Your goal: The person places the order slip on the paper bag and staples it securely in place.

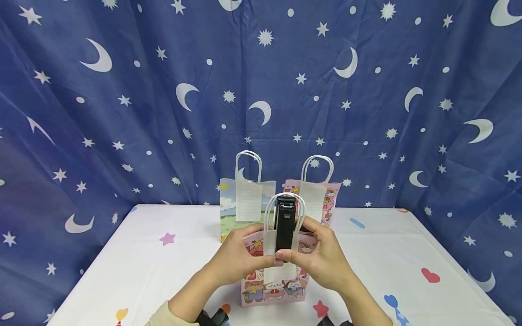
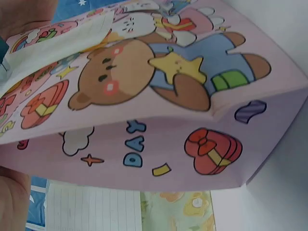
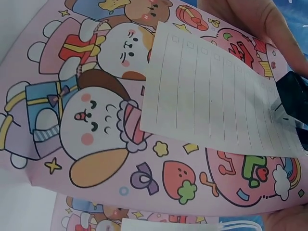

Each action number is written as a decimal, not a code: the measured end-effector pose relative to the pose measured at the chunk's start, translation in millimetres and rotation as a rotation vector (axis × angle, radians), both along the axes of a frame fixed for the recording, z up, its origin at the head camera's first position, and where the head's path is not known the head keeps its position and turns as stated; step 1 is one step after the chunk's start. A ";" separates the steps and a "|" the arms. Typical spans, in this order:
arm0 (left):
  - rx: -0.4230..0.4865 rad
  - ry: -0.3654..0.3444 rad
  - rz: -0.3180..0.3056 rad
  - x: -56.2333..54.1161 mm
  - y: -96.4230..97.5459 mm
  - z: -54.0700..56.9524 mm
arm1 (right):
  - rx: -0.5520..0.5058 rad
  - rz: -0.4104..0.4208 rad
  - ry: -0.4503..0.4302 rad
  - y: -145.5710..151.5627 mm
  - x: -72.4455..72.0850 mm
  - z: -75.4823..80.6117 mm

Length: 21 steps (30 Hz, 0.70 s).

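Note:
A pink paper gift bag [image 1: 253, 296] with cartoon animals stands upright at the table's near middle. A lined paper note [image 1: 279, 275] lies against its front, below the white handles. The black stapler [image 1: 285, 222] straddles the bag's top edge over the note, as its jaws show beside the paper in the right wrist view. My left hand [image 1: 236, 257] pinches the bag's upper left side, its thumb reaching across the note to the stapler's lower end. With the thumb on the stapler's front, my right hand [image 1: 326, 256] grips stapler and bag top; its other fingers are mostly hidden behind.
Behind stand two more gift bags: a green and blue one [image 1: 227, 213] at left and a pink one [image 1: 332, 194] at right, each with a lined note at its front. The white table [image 1: 183, 267] ends at a blue star-and-moon curtain [image 1: 163, 136].

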<state>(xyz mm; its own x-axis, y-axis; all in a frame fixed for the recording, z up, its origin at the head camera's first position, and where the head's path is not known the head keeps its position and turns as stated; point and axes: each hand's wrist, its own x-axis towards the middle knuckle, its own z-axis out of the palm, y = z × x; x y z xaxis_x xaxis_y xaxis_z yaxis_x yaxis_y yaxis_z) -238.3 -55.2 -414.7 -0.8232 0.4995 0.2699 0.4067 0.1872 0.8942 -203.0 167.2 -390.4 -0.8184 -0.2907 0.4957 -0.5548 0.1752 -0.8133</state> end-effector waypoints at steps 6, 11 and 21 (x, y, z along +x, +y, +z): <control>0.001 0.018 -0.036 -3.3 -3.9 -1.2 | 0.017 0.029 0.019 3.1 -1.3 0.6; 0.025 0.000 -0.076 -5.3 -6.5 -2.4 | 0.053 0.023 0.048 7.4 -2.1 1.9; 0.013 0.004 -0.098 -6.7 -6.6 -0.9 | 0.051 -0.082 0.205 15.0 2.0 10.6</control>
<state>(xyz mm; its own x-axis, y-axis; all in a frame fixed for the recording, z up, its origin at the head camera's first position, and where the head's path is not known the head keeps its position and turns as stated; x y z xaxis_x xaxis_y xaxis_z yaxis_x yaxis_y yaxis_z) -245.0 -61.9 -415.6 -0.7693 0.5742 0.2802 0.4265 0.1349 0.8944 -201.0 182.2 -379.7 -0.7237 -0.2564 0.6408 -0.6902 0.2640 -0.6738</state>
